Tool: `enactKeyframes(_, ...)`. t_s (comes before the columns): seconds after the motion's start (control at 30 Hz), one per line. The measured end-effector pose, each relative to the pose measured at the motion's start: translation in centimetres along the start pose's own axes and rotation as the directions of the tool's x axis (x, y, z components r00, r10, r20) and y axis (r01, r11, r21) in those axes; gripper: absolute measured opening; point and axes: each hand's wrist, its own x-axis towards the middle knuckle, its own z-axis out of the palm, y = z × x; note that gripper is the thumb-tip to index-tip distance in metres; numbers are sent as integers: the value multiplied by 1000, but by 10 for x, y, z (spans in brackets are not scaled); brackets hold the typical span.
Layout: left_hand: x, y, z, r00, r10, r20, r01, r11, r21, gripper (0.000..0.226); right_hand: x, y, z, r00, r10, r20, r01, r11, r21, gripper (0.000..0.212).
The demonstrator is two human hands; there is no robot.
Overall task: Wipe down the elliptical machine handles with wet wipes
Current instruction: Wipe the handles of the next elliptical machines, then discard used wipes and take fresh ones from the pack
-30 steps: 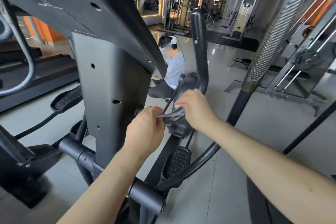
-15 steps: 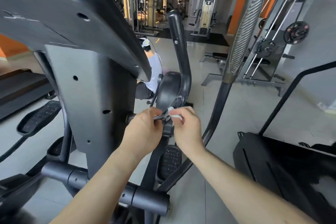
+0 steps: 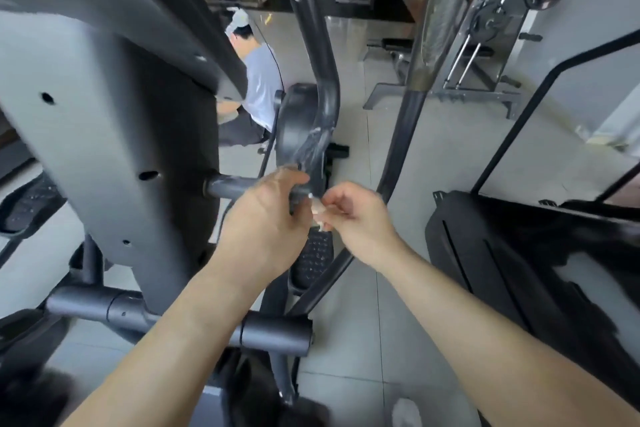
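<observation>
Left hand (image 3: 266, 222) curled round handle (image 3: 227, 188); right hand (image 3: 360, 218) just beside, pinching what looks like a wet wipe (image 3: 319, 215), blurred

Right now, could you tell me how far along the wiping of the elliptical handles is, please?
Done: nothing clearly; pale streaks on the black handle could be moisture or wear. In hand: the left hand grips what looks like a wipe packet, and the right hand pinches a white wipe at it. Left: the handles themselves; the wipe touches none yet.
</observation>
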Motion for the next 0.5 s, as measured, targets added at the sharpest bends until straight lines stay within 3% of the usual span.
enactKeyframes(0.1,-4,23,26,999,15,29,-12,995,-95,28,-15,21,-42,995,96,-27,-89,975,204,17)
enactKeyframes(0.3,12,72,133,956,31,292,57,955,-291,18,-20,85,-139,969,221,-113,-196,960,202,7)
enactKeyframes(0.5,67,111,250,878,-144,456,287,921,-262,50,42,156,-245,921,343,-182,-306,930,203,5)
